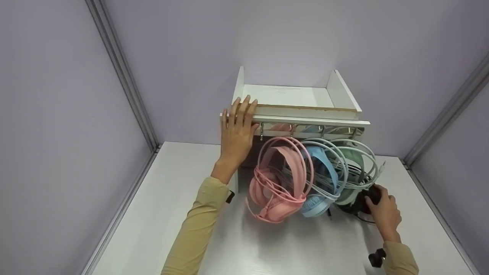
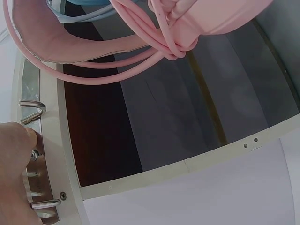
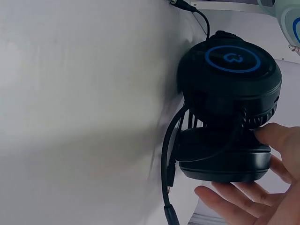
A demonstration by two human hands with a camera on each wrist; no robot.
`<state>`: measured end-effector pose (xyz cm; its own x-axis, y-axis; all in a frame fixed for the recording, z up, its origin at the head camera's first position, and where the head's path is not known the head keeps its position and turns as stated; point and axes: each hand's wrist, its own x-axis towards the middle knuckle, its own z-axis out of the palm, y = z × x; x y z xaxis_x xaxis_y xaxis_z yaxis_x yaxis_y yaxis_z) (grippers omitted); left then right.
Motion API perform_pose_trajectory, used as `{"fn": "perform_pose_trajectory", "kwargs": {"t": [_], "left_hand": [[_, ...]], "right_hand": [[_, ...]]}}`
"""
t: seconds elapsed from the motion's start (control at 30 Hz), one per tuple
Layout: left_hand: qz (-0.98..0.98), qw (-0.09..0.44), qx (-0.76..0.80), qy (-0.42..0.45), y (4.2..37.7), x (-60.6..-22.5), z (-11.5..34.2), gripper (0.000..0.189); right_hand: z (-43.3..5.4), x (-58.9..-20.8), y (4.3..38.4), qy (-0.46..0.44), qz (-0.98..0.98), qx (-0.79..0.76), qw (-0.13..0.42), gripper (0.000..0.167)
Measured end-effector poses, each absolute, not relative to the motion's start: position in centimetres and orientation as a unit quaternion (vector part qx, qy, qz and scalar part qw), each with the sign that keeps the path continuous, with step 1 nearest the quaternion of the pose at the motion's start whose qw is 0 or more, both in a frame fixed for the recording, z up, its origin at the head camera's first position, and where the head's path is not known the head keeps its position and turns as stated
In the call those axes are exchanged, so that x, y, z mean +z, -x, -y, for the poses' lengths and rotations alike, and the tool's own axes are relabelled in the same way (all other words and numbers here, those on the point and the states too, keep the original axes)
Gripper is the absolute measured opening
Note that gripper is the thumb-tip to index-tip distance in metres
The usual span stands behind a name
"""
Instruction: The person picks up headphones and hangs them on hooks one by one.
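Note:
My left hand [image 1: 237,133] rests on the left front edge of the white shelf rack [image 1: 345,114], fingers spread straight over the board and thumb against the hook rail [image 2: 30,89]. At the rack's right end, my right hand [image 1: 385,210] holds the black headphones [image 3: 229,84]. Its thumb lies at the ear cups while the fingers reach beneath the lower cup [image 3: 225,168]. Pink headphones [image 1: 280,210], light blue headphones [image 1: 315,206] and green headphones [image 1: 353,154] hang in a row at the front hooks, cables looped. The green pair partly hides the black headband in the head view.
A bare metal hook [image 1: 262,131] shows at the rail's left end. The rack stands on a white table [image 1: 183,191] against the back wall [image 1: 286,38]. Grey metal posts [image 1: 122,72] edge the side walls. A black plug [image 3: 183,4] dangles near the headphones.

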<state>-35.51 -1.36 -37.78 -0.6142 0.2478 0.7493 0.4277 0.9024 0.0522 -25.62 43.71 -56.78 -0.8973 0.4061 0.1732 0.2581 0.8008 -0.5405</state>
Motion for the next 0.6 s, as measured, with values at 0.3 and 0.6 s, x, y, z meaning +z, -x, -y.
{"fn": "perform_pose_trajectory", "kwargs": {"t": [0.3,0.6], "left_hand": [[0.897,0.384,-0.116,0.186,35.4,-37.7,1.2,0.058],[0.892,0.392,-0.119,0.191,35.6,-37.7,1.2,0.058]], "right_hand": [[-43.9,-56.6,24.4,0.185,0.937,0.264,0.138,0.061],[-44.1,-56.8,23.2,0.187,0.935,0.266,0.143,0.061]]}}
